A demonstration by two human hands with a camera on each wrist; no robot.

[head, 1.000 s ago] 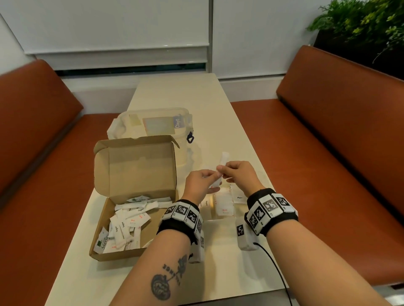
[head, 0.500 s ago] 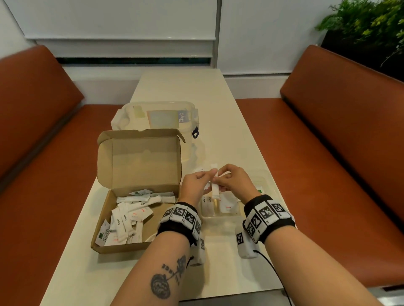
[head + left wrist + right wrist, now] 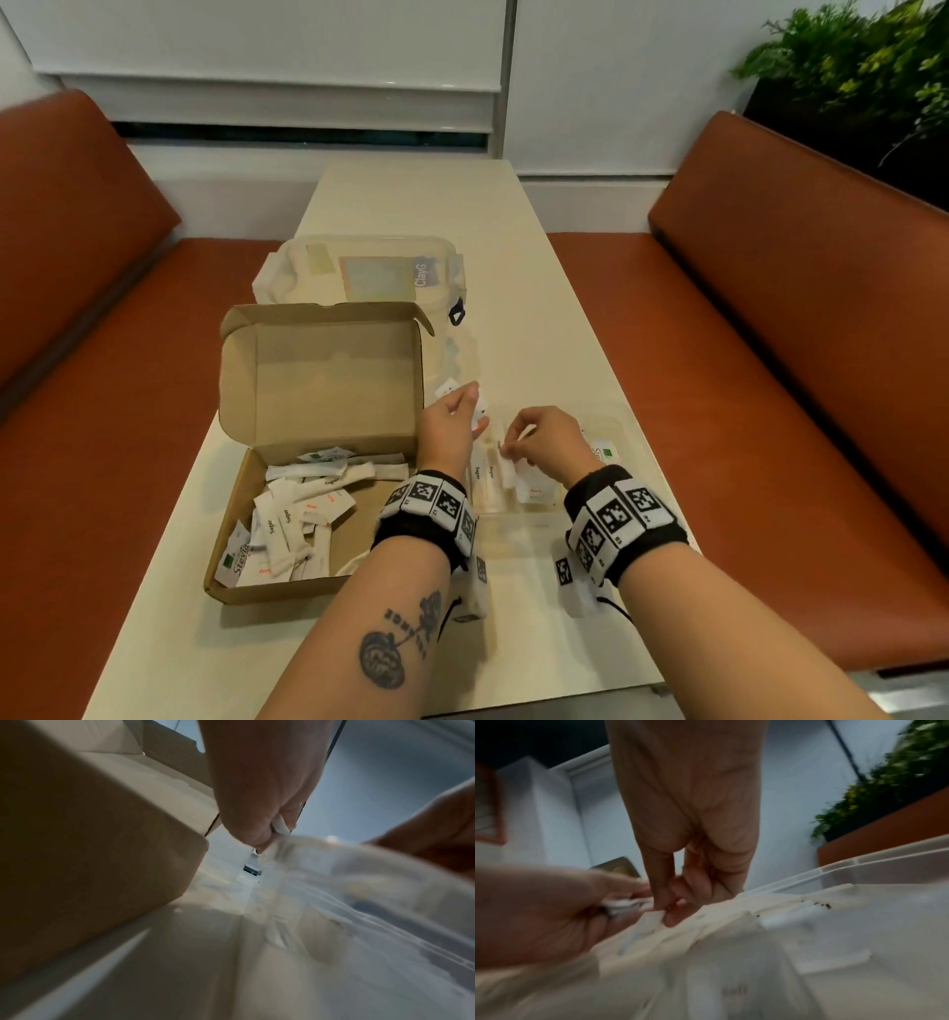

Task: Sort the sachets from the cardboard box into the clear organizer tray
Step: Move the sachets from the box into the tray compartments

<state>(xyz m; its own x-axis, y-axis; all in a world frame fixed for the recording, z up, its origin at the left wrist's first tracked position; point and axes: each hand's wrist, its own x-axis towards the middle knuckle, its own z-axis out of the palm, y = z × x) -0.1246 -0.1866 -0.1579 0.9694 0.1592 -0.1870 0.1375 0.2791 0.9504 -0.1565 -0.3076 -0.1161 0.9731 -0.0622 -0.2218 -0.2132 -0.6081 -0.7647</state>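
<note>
Cream tabletop (image 3: 518,267) w/ brown cardboard box (image 3: 318,390): I see left hand (image 3: 448,426) gripping white sachets (image 3: 445,389), right hand (image 3: 545,446) fingers pinching a sachet over clear plastic organizer tray (image 3: 624,437).

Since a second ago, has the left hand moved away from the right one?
Yes. The left hand, gripping sachets, has drawn left toward the cardboard box lid; the right hand stays over the clear organizer tray.

Cardboard box (image 3: 313,462) left of organizer tray (image 3: 624,437), lidded container (image 3: 359,267) apparently behind.
</note>
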